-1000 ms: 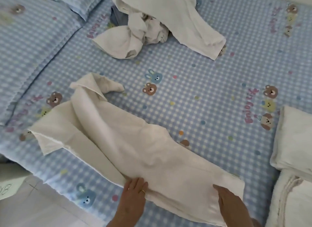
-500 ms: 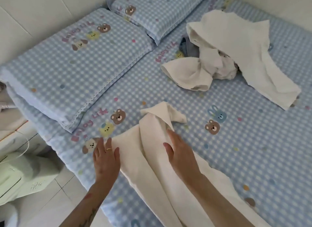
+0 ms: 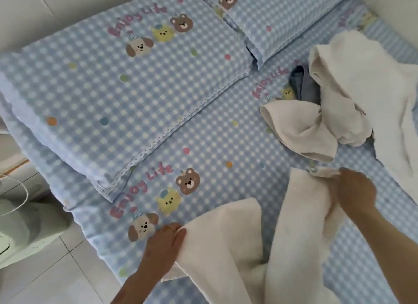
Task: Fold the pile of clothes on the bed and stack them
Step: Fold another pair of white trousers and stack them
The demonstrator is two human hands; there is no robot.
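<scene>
Left hand [image 3: 166, 242]: grips the near-left edge of the cream cotton garment [image 3: 228, 242].
Right hand [image 3: 355, 190]: pinches its far end.
Garment: lies on the blue checked bed [image 3: 226, 140].
Pile of white clothes [image 3: 352, 95]: far right, unfolded.

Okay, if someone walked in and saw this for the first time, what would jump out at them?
Probably the cream garment spread at the near edge of the bed, with the left hand holding its left edge and the right hand gripping its far end. Next, the unfolded pile of clothes at the far right, and the blue checked pillow with cartoon animals on the left.
</scene>
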